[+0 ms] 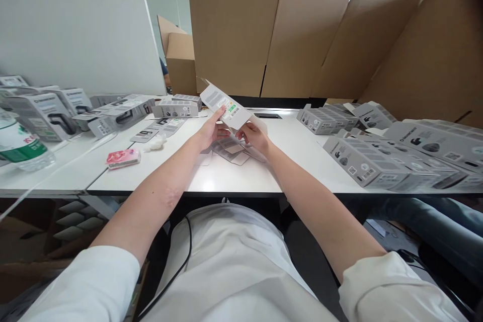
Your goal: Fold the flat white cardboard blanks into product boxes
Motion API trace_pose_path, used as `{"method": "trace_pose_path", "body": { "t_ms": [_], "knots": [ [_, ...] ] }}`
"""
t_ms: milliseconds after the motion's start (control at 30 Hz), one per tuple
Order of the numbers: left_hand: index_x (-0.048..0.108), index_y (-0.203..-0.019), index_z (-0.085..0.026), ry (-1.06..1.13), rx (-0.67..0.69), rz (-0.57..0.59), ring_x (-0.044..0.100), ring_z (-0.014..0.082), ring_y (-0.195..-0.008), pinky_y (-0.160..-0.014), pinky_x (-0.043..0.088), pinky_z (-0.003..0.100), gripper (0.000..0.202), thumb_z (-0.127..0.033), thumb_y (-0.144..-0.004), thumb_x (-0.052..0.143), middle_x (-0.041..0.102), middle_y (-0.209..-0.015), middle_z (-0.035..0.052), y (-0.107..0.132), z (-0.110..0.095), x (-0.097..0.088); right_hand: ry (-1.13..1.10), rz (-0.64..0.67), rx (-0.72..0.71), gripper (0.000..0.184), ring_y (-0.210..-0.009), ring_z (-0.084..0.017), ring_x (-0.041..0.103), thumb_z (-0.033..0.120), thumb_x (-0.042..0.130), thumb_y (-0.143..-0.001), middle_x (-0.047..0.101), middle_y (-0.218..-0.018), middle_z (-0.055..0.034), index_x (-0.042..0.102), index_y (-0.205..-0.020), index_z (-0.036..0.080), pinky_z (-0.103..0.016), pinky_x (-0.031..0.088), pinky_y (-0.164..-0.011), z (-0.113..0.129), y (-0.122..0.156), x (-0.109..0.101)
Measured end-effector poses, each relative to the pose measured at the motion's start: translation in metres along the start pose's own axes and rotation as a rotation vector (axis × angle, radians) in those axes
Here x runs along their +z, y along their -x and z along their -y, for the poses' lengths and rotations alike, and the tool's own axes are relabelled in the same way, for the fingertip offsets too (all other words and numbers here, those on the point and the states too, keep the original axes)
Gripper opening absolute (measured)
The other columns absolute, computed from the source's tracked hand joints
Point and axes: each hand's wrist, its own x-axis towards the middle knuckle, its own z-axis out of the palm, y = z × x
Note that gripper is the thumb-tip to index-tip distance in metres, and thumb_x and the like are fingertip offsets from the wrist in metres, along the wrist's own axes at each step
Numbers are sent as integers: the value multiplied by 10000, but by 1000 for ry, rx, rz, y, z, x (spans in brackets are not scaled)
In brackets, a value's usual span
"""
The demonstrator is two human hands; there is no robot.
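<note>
Your box (222,102) is tipped in the air over the flat boxes (231,155) on the table (226,181). It could bend if you squeeze too hard, as its card looks thin, or drop if your thumb slips. Your left hand (212,129) holds its side, thumb on the printed face. Your right hand (255,136) has its fingers curled close at the low end; I can't tell if they pinch it. Both arms reach forward and in.

No words can be read clearly: a green mark (231,108) is borne by the held carton (219,100), a QR code (352,170) by the front right carton (360,162), blurred red lettering (29,139) by the bottle label (28,150)
</note>
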Motion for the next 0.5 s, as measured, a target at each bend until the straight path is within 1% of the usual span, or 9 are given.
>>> {"method": "trace_pose_path", "body": {
  "t_ms": [100,167,300,400,500],
  "knots": [
    [809,-1161,-273,19,34,-30,823,367,-1034,-975,679,516,858,-1041,-784,867,861,-1095,134,0,0,-1,-20,-27,1,535,-527,-118,482,622,870,-1091,767,-739,-60,769,-753,219,-283,418,-476,1,1,1],
    [802,-1187,-282,36,55,-36,830,376,-1086,-992,675,514,822,-1012,-815,865,864,-1133,127,0,0,-2,-37,-19,6,517,-513,-110,466,630,882,-1082,764,-750,-48,784,-790,215,-282,407,-468,3,3,1],
    [796,-1194,-279,90,77,15,828,370,-1096,-1021,661,518,781,-962,-826,882,865,-1140,112,1,1,-3,-36,75,15,508,-498,-105,435,649,854,-1089,721,-698,-29,805,-830,214,-280,388,-478,4,10,1],
    [794,-1184,-273,108,83,69,822,376,-1114,-1036,659,530,734,-893,-820,939,873,-1165,116,3,1,-1,-17,106,11,425,-526,-129,460,584,869,-1064,720,-683,-25,768,-827,247,-286,391,-501,2,11,3],
    [790,-1190,-274,113,75,80,809,393,-1210,-1052,660,526,704,-826,-800,987,874,-1236,131,6,0,1,25,63,34,327,-544,-153,459,505,888,-1028,709,-686,-11,735,-846,279,-304,395,-509,2,11,4]
  ]
}}
